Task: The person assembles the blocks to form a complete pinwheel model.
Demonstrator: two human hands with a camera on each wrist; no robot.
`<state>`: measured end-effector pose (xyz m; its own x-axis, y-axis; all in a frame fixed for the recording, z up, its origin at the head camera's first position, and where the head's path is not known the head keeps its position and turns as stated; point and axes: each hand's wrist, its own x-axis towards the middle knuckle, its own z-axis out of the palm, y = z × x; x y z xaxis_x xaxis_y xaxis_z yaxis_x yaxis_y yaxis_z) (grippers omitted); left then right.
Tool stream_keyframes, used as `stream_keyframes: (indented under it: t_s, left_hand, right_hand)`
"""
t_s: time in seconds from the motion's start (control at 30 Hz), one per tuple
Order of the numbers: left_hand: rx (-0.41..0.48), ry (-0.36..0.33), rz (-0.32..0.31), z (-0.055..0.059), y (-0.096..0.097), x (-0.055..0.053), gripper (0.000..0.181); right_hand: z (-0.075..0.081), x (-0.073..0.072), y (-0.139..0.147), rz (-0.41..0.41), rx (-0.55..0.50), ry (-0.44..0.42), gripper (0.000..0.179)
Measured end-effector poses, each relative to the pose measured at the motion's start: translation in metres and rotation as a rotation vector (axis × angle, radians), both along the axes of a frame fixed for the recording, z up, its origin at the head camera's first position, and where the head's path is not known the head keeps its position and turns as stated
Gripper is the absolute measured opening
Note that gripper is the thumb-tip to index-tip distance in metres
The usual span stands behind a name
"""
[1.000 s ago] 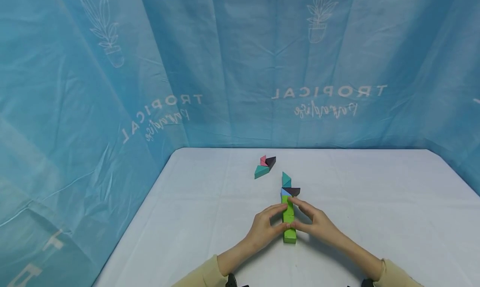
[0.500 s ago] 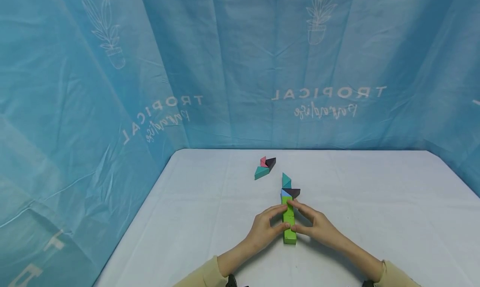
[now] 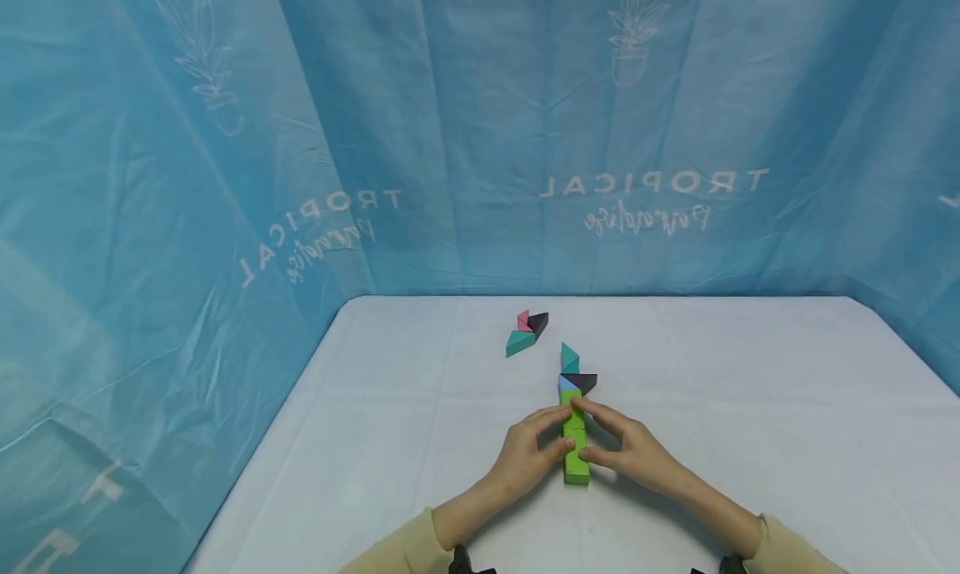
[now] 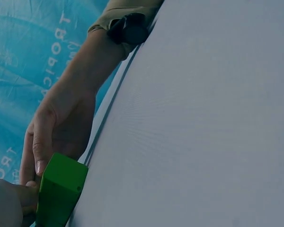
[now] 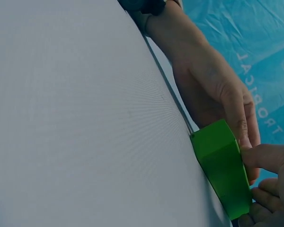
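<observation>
Green blocks [image 3: 577, 476] lie end to end in a narrow row on the white table. From the left side my left hand [image 3: 520, 455] touches the row with its thumb and fingertips. On the other side my right hand [image 3: 647, 459] does the same, its index finger reaching over the far block. Both hands form a loose arch, thumbs near the close block. A light blue triangular block [image 3: 567, 382] and a dark triangular block [image 3: 583, 381] adjoin the row's far end. In the left wrist view, a green block [image 4: 61, 187] shows between the hands; the right wrist view shows a green block [image 5: 221, 165] too.
Beyond the row stand teal triangular blocks [image 3: 570, 358]. Farther back left is a cluster of a pink block [image 3: 522, 321], a dark block [image 3: 538, 323] and a teal block [image 3: 520, 342]. A blue printed curtain [image 3: 480, 141] surrounds the table's back and left.
My thumb tips have drawn slightly apart along the green blocks. The hands otherwise keep their places, and the head view has shifted a little.
</observation>
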<state>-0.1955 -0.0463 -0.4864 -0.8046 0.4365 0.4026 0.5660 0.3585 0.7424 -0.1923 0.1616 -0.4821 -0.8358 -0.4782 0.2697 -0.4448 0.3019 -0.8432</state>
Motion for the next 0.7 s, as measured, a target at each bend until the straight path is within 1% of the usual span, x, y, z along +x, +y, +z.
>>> stream_keyframes:
  t_s: [0.1, 0.17, 0.2, 0.27, 0.3, 0.33, 0.4, 0.43, 0.47, 0.5, 0.53, 0.57, 0.63, 0.7]
  left_hand:
    - [0.0, 0.019, 0.013, 0.005, -0.002, -0.004, 0.04]
    - [0.005, 0.022, 0.026, 0.013, -0.006, -0.011, 0.037]
    - [0.012, 0.019, 0.032, 0.018, -0.008, -0.016, 0.035]
    - [0.022, 0.003, 0.026, 0.031, -0.015, -0.031, 0.031]
    - [0.03, -0.017, 0.011, 0.039, -0.019, -0.041, 0.03]
    - [0.042, -0.041, -0.01, 0.046, -0.023, -0.051, 0.029]
    - [0.071, -0.1, -0.054, 0.065, -0.031, -0.068, 0.028]
    - [0.082, -0.127, -0.081, 0.072, -0.035, -0.079, 0.027]
    - [0.089, -0.157, -0.098, 0.078, -0.04, -0.089, 0.028]
    - [0.112, -0.19, -0.112, 0.082, -0.044, -0.1, 0.028]
    - [0.135, -0.225, -0.111, 0.083, -0.048, -0.112, 0.028]
    - [0.156, -0.25, -0.096, 0.083, -0.051, -0.123, 0.028]
    - [0.198, -0.29, -0.051, 0.074, -0.056, -0.149, 0.029]
    - [0.255, -0.325, 0.009, 0.062, -0.057, -0.17, 0.03]
  right_hand:
    - [0.0, -0.001, 0.0, 0.007, -0.009, -0.003, 0.068]
    - [0.0, -0.001, 0.0, 0.012, -0.013, -0.012, 0.068]
    - [0.0, -0.001, 0.0, 0.014, -0.013, -0.017, 0.068]
    - [0.0, -0.002, 0.0, 0.018, -0.015, -0.025, 0.068]
    - [0.0, -0.002, 0.0, 0.018, -0.017, -0.03, 0.068]
    - [0.0, -0.002, 0.0, 0.017, -0.019, -0.034, 0.068]
    - [0.0, -0.003, 0.0, 0.015, -0.017, -0.039, 0.068]
    - [0.0, -0.002, 0.0, 0.011, -0.014, -0.038, 0.068]
    - [0.0, -0.002, 0.0, 0.007, -0.013, -0.039, 0.068]
    - [0.0, -0.002, 0.001, 0.005, -0.009, -0.039, 0.068]
    - [-0.001, -0.002, 0.001, 0.003, -0.003, -0.037, 0.067]
    - [-0.001, -0.002, 0.001, 0.002, 0.005, -0.032, 0.067]
    - [-0.002, -0.002, 0.002, 0.001, 0.012, -0.019, 0.067]
    - [-0.003, -0.001, 0.004, -0.003, 0.015, -0.011, 0.067]
